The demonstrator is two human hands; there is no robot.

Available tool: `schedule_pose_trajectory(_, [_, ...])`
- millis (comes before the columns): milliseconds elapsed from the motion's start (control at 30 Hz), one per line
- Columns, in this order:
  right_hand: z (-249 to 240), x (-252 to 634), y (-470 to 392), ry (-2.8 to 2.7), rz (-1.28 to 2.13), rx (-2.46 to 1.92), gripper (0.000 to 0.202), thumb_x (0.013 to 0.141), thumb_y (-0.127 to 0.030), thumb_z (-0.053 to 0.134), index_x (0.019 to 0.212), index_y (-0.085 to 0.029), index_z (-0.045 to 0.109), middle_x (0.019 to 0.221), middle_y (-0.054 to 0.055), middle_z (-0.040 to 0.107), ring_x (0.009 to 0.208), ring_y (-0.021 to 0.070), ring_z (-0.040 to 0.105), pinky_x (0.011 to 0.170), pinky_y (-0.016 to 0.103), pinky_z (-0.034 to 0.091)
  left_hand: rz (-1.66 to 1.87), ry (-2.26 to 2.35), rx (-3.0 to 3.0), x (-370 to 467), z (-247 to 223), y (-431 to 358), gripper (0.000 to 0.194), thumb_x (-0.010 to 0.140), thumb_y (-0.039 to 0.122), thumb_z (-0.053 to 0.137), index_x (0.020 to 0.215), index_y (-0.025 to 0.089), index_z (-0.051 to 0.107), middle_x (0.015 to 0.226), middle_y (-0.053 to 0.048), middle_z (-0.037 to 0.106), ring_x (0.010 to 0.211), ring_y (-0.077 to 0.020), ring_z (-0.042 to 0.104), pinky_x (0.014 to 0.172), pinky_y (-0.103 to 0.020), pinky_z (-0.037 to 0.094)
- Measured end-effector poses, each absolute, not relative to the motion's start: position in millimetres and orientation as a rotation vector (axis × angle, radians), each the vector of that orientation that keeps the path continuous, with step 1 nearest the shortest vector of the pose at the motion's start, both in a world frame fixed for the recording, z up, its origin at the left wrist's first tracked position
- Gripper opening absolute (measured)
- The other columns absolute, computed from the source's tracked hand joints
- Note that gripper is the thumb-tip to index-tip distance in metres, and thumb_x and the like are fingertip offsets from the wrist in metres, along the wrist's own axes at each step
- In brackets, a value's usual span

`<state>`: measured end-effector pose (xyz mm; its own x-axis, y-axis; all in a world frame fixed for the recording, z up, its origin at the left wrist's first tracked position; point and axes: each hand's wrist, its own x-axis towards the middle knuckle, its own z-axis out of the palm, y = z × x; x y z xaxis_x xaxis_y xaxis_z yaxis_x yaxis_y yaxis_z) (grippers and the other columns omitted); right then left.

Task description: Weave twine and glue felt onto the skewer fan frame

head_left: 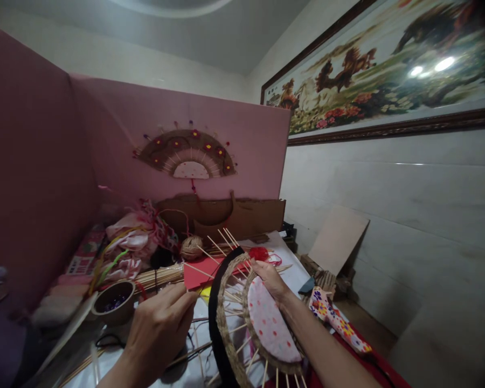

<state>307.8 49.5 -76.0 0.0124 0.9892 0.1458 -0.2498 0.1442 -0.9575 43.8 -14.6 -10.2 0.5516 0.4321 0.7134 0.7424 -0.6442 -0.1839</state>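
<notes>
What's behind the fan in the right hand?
Visible past the fan: red paper and a yellow scrap beside its black band, red yarn beyond the right hand. Whatever lies directly behind the black band and dotted cloth is covered.

The fan frame (247, 312) wears a black outer band (214, 318), a tan braid (224, 323) inside it, pale sticks (237, 328) and a pinkish-white half-disc (269, 323) dotted with red. Beyond the fan frame lie a red sheet (200, 274) and a tan twine ball (192, 247); higher behind it, a brown fan (188, 139) carries yellow-centred red flowers (208, 146) (its white base (191, 170) is spotted too) against a pink panel (254, 156). Right of the fan frame, a white cloth (339, 321) shows purple, red and orange blooms.
</notes>
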Motion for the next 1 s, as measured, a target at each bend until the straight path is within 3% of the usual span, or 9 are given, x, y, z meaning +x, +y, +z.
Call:
schedule_pose_trajectory(467, [-74.6, 310.3, 50.5, -1.093, 1.168, -0.933, 0.046, 0.064, -0.059, 0.065, 0.059, -0.016, 0.048, 0.049, -0.007, 0.044, 0.044, 0.0064, 0.032, 0.046, 0.021, 0.023, -0.792, -1.11, -2.592, 42.9, -18.4, -9.8, 0.023, 0.083, 0.025, 0.047, 0.081, 0.023, 0.07, 0.074, -0.005, 0.071, 0.065, -0.0181, 0.065, 0.059, -0.027, 0.047])
schedule_pose_trajectory(633, [-72.6, 311.3, 50.2, -1.065, 1.182, -0.919, 0.046, 0.063, -0.058, 0.067, 0.058, -0.017, 0.047, 0.048, -0.007, 0.044, 0.042, 0.0061, 0.033, 0.045, 0.021, 0.022, -0.949, -1.235, -2.695, 40.2, -18.5, -5.5, 0.022, 0.082, 0.027, 0.05, 0.086, 0.027, 0.072, 0.085, -0.004, 0.073, 0.075, -0.019, 0.066, 0.065, -0.026, 0.046])
schedule_pose_trajectory(767, [-71.8, 311.3, 50.4, -1.04, 1.208, -0.896, 0.044, 0.063, -0.059, 0.066, 0.062, -0.018, 0.051, 0.048, -0.006, 0.049, 0.042, 0.008, 0.039, 0.045, 0.021, 0.026, -1.023, -1.309, -2.807, 39.6, -7.0, -10.9, 0.021, 0.079, 0.029, 0.053, 0.088, 0.028, 0.072, 0.072, -0.003, 0.067, 0.063, -0.0175, 0.061, 0.059, -0.025, 0.043])
schedule_pose_trajectory(900, [-71.0, 311.9, 50.3, -1.024, 1.237, -0.876, 0.042, 0.064, -0.058, 0.066, 0.065, -0.018, 0.053, 0.05, -0.005, 0.052, 0.043, 0.0091, 0.043, 0.045, 0.022, 0.029, -1.214, -1.421, -2.929, 40.5, 8.8, -20.5, 0.02, 0.078, 0.032, 0.054, 0.073, 0.025, 0.072, 0.065, -0.002, 0.062, 0.06, -0.0171, 0.056, 0.056, -0.025, 0.04])
schedule_pose_trajectory(1000, [-69.9, 312.7, 49.8, -1.015, 1.253, -0.861, 0.042, 0.064, -0.057, 0.067, 0.065, -0.017, 0.052, 0.049, -0.005, 0.052, 0.041, 0.0081, 0.041, 0.045, 0.022, 0.029, -1.403, -1.545, -3.011, 40.8, 14.8, -22.9, 0.028, 0.081, 0.038, 0.049, 0.075, 0.024, 0.073, 0.068, -0.004, 0.063, 0.067, -0.0197, 0.056, 0.063, -0.026, 0.042])
